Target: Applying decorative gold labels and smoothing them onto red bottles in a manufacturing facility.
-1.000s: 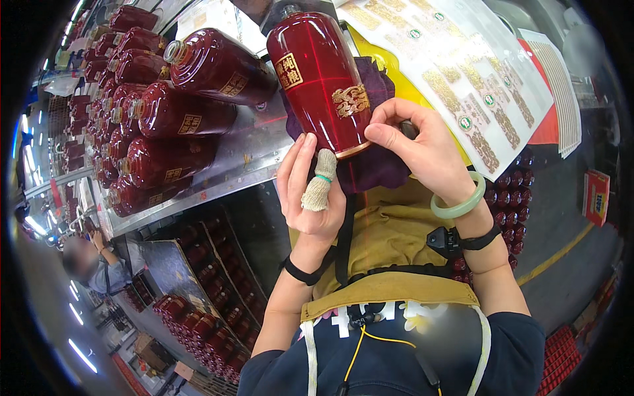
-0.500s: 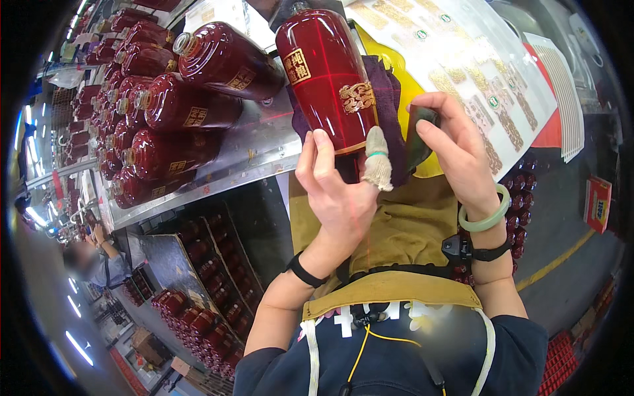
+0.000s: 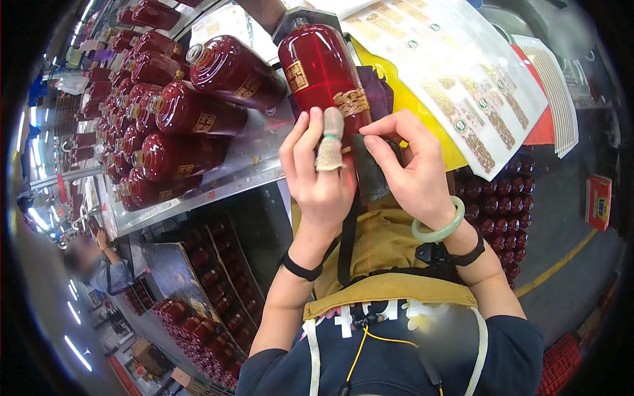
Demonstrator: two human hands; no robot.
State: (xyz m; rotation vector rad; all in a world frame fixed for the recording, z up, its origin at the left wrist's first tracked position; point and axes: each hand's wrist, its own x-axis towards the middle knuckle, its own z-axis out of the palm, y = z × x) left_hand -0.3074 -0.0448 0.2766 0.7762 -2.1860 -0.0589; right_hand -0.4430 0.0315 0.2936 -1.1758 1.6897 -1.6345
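Note:
A dark red glass bottle (image 3: pixel 323 66) lies on the bench with its neck away from me. It carries a gold label (image 3: pixel 296 77) and a gold ornament (image 3: pixel 351 102). My left hand (image 3: pixel 320 181) rests at the bottle's near end, fingers stretched out; one wears a knitted finger cover (image 3: pixel 330 148). My right hand (image 3: pixel 422 171) pinches the edge of a dark, flat, flexible-looking piece (image 3: pixel 371 173) beside the bottle's near right end. Whether the piece touches the glass I cannot tell. A dark purple cloth (image 3: pixel 378 92) lies under the bottle.
Several similar bottles (image 3: pixel 201 115) crowd the metal bench at left. White sheets of gold stickers (image 3: pixel 456 86) lie over a yellow sheet (image 3: pixel 444 142) at right. More bottles stand low on both sides. A person (image 3: pixel 109 267) is at the far left.
My right hand has moved left to the bottle with the dark piece. My left hand has shifted left and up over the bottle's near end, its covered finger moving off the right edge.

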